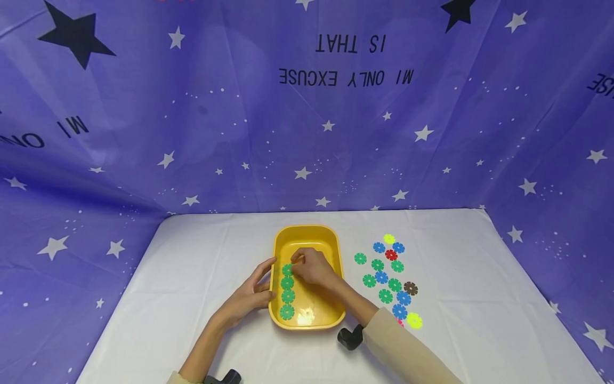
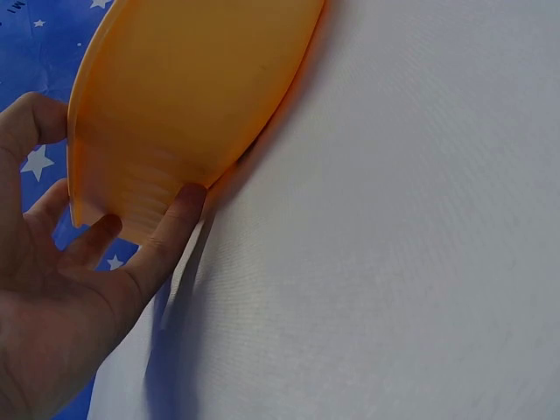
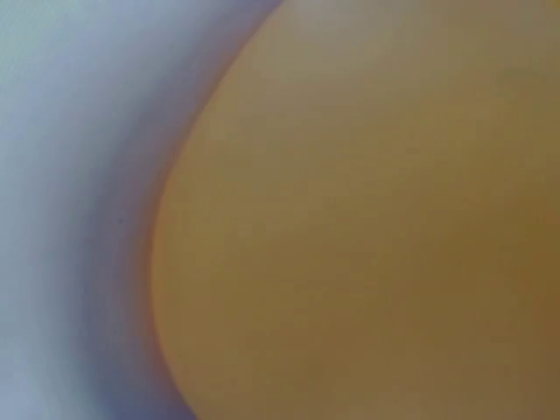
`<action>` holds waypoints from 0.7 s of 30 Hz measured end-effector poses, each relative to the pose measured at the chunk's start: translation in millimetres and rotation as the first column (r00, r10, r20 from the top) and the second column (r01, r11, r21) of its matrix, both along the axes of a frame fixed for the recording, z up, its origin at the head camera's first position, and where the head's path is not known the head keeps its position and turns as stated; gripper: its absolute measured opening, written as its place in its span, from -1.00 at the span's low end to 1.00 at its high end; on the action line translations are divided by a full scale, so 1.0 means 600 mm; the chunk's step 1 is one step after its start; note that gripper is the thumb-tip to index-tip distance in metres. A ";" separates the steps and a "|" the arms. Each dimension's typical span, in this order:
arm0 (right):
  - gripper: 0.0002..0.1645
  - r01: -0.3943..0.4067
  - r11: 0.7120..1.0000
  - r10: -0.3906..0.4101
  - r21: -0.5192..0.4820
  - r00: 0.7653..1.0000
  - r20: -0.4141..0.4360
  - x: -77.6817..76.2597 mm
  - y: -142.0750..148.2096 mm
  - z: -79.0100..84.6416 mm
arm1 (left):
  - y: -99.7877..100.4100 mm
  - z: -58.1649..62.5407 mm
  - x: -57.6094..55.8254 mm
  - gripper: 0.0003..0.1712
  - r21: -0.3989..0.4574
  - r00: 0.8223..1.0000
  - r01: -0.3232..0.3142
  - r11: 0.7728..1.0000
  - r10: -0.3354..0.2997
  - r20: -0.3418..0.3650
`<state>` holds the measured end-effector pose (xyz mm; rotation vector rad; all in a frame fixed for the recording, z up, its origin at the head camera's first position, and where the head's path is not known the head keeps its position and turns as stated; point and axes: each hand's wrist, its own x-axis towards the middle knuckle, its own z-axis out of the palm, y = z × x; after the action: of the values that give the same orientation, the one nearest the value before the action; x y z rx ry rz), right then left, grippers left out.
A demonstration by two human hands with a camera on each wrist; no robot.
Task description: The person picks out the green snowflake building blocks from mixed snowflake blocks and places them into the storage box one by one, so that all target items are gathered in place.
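Note:
A yellow plastic tray (image 1: 331, 312) stands on the white-covered table. Inside, along its left side, green notched plastic discs (image 1: 287, 312) lie in a line running away from me. My right hand (image 1: 314, 266) is over the tray with curled fingers, pinching the farthest green disc (image 1: 287, 270) at its right edge; the fingertips partly cover it. Spread along the tray's outer left wall, the fingers and thumb of my left hand (image 1: 247, 296) rest against it. The left wrist view shows this contact on the tray wall (image 2: 192, 87). Only blurred tray surface (image 3: 367, 219) fills most of the right wrist view.
Right of the tray, loose discs in green, blue (image 1: 381, 277), red (image 1: 391, 255), yellow (image 1: 414, 320) and brown (image 1: 410, 288) are scattered on the tablecloth (image 1: 470, 277). My right sleeve (image 1: 408, 346) partly covers the nearest ones. A purple starry curtain (image 1: 268, 138) surrounds the table.

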<state>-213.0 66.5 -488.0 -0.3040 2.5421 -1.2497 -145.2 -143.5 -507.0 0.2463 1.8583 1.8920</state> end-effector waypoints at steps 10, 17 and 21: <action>-0.73 0.011 0.975 -0.025 -0.223 0.998 -0.061 0.000 0.061 0.062 | -0.002 -0.002 0.000 0.02 -0.009 1.000 -0.015 1.000 0.015 0.008; -0.73 0.061 0.951 -0.089 -0.304 0.993 -0.081 0.014 0.165 0.075 | -0.002 -0.004 -0.002 0.02 0.002 1.000 0.000 1.000 0.000 -0.005; -0.70 0.119 0.942 -0.147 -0.313 0.987 -0.067 0.028 0.241 0.055 | -0.003 -0.005 -0.003 0.02 0.001 1.000 -0.002 1.000 0.002 0.000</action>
<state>-196.2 210.8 -455.1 -0.2622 2.4699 -1.7273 -146.9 -145.3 -509.8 0.2458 1.8583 1.8943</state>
